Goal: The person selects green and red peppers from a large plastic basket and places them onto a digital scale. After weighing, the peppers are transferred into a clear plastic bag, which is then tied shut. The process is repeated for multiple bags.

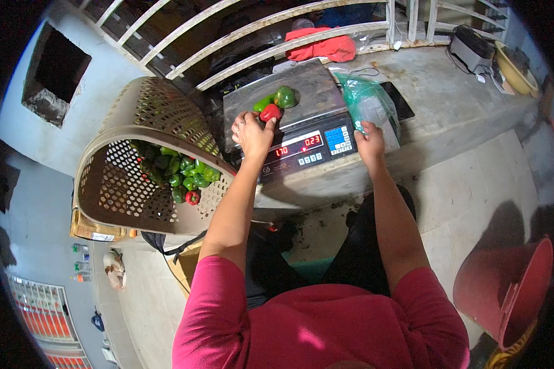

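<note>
A digital scale's metal platform (244, 97) carries a green bell pepper (285, 97), a longer light-green pepper (263, 103) and a red bell pepper (270, 112). My left hand (251, 136) is at the platform's near edge, thumb and fingers around the near side of the red pepper. Below it, the scale's lit display (298, 145) shows red digits beside a blue-and-white keypad (338, 138). At the scale's right end, my right hand (370, 142) pinches the near edge of a translucent green plastic bag (362, 99), which lies on the concrete ledge.
Left of the scale, a tilted perforated plastic basket (90, 180) holds many green peppers (189, 173) and a few red ones. White metal bars (240, 30) run behind the ledge (434, 83). A dark phone or tablet (399, 101) lies beyond the bag. A red bucket (484, 281) is at right.
</note>
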Demonstrator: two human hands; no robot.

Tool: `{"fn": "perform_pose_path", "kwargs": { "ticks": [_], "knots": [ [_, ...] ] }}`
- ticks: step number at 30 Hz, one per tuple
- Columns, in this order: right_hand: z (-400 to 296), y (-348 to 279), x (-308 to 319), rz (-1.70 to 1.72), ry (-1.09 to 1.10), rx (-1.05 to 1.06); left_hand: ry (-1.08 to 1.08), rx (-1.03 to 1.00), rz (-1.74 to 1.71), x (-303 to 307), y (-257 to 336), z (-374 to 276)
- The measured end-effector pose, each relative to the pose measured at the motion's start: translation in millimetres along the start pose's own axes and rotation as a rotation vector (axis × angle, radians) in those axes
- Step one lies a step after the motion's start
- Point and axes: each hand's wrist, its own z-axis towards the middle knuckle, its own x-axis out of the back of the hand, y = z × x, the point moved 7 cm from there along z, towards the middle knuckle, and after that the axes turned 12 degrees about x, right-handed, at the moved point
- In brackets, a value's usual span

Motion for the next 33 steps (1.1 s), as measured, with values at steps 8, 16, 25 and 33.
{"fn": "perform_pose_path", "kwargs": {
  "ticks": [8,16,25,33],
  "knots": [
    [0,6,2,0.034,0.043,-0.010,0.057,-0.347,-0.211,26,-12,-64],
    [1,-9,-4,0.019,0.028,0.048,-0.078,-0.320,-0.180,38,-66,-126],
    [2,-4,-3,-0.029,-0.089,-0.007,-0.074,-0.248,-0.222,38,-79,-134],
    [3,-4,-5,-0.067,-0.144,-0.100,0.037,-0.299,-0.273,40,-26,-72]
  ]
}}
